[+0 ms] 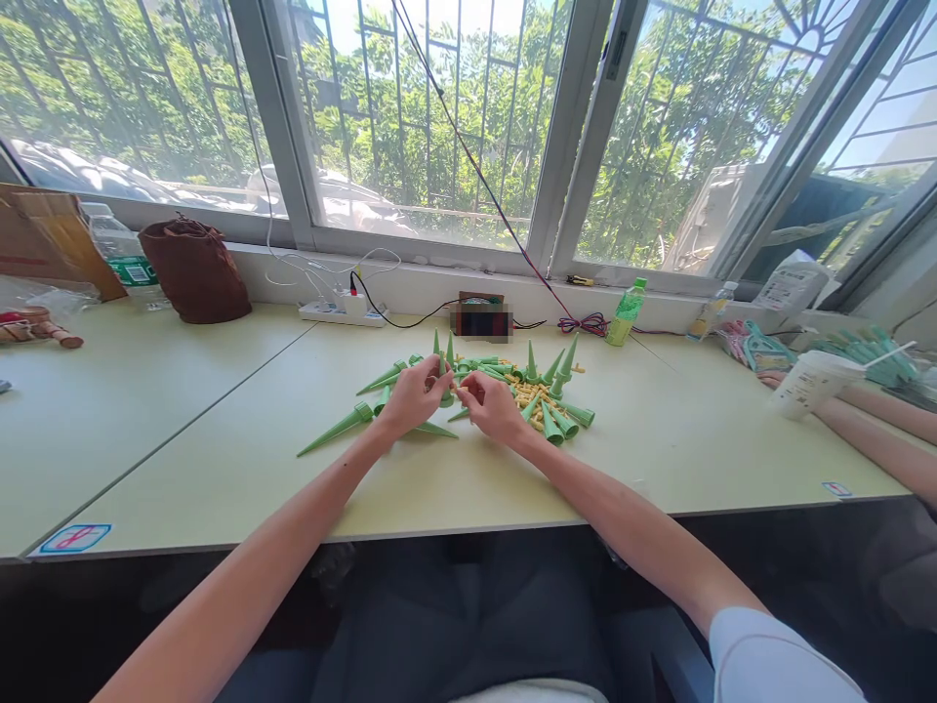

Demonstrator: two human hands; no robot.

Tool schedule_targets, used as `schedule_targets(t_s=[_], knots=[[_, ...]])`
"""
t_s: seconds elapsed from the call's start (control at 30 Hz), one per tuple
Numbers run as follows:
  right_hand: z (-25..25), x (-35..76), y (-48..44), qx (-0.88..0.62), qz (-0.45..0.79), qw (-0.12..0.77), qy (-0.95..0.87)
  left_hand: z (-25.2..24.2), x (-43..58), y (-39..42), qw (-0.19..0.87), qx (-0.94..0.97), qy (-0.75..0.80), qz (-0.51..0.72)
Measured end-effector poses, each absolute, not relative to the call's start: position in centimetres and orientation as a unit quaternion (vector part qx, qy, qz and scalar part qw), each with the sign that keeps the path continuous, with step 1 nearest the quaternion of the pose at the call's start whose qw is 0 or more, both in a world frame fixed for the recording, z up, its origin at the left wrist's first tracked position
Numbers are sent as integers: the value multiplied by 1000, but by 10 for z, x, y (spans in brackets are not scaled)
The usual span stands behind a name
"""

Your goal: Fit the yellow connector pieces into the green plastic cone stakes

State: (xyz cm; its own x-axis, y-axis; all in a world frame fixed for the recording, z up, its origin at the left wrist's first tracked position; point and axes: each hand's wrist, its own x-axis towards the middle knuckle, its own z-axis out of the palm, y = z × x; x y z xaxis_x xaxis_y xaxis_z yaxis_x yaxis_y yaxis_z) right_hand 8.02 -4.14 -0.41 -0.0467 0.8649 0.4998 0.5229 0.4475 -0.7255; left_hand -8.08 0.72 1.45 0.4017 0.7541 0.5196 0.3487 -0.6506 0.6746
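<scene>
A heap of green plastic cone spikes (546,381) and small yellow pieces (528,396) lies on the pale table (220,439) below the window. My left hand (414,395) is closed round one green cone, held upright at its thick end. My right hand (492,405) pinches a small yellow piece right next to that cone's base. Both hands meet just in front of the heap. More green cones (335,430) lie loose to the left of my left wrist.
A white power strip (341,310) with cables, a small dark box (481,314) and a green bottle (626,312) stand along the window sill. A brown bag (194,270) sits back left. Another person's arm (875,415) and a white cup (809,383) are at the right.
</scene>
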Motion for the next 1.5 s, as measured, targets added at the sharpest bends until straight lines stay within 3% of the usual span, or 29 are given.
schedule_targets(t_s=[1.5], knots=[[-9,81,-37,-509,152,426,-732,12,-81,9,224,820,335,406]])
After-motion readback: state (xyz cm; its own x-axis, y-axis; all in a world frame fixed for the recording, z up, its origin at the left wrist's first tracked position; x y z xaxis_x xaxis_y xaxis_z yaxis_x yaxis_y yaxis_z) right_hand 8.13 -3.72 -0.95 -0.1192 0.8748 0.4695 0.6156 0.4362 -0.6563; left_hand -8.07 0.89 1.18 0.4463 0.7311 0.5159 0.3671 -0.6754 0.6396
